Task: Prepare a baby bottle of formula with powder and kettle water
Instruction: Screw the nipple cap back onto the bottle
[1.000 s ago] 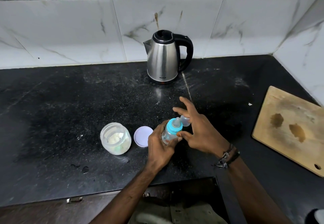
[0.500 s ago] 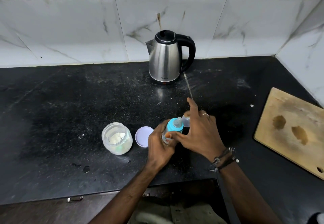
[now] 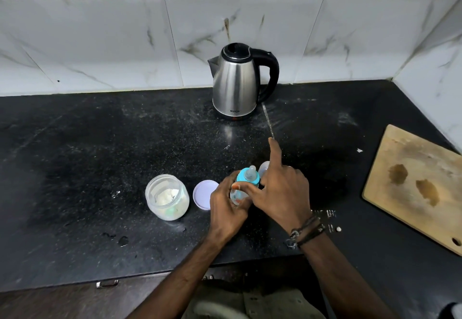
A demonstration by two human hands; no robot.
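Note:
A small baby bottle (image 3: 238,195) with a blue collar and clear teat (image 3: 248,177) stands on the black counter, near the front edge. My left hand (image 3: 226,208) wraps around its body. My right hand (image 3: 282,188) grips the blue collar with thumb and fingers, index finger pointing up. A clear bottle cap (image 3: 263,168) sits just behind, partly hidden by my right hand. An open jar of white powder (image 3: 167,197) stands to the left, its white lid (image 3: 203,194) lying flat beside it. The steel kettle (image 3: 236,83) stands at the back by the wall.
A wooden cutting board (image 3: 415,183) lies at the right, reaching the counter's edge. Tiled walls close the back and the right corner. White powder specks dust the counter (image 3: 100,143).
My right hand has turned on the blue collar, its fingers swinging round the bottle top. The left hand keeps its grip on the bottle body.

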